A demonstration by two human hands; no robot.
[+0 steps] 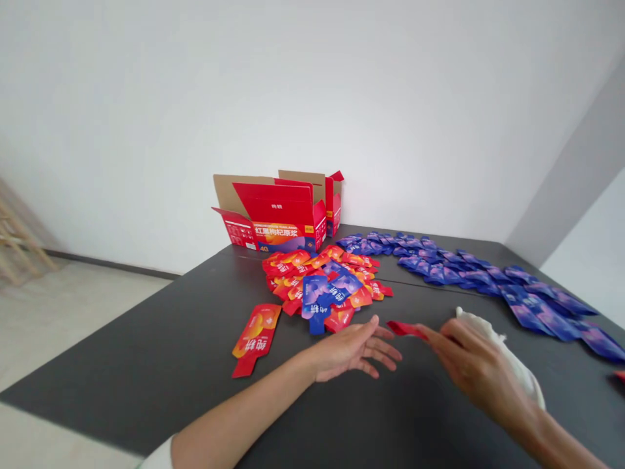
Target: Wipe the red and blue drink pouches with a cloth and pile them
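My left hand (349, 352) is over the dark table with its fingers spread and nothing in them. Just to its right, my right hand (463, 355) pinches a red packet (404, 328) by one end, seen nearly edge-on. A single red and orange packet (257, 331) lies flat to the left of my left hand. Beyond my hands is a heap of red packets (293, 262), with several blue packets (315, 294) on its near side. Partly behind my right hand lies a white cloth-like thing (517, 368); its kind is unclear.
Two open red cartons (283, 231) stand at the back of the dark table (195, 332), near the white wall (342, 98). Overlapping rows of blue-purple packets (449, 267) run along the back right. A wooden frame (22, 244) is on the floor at far left.
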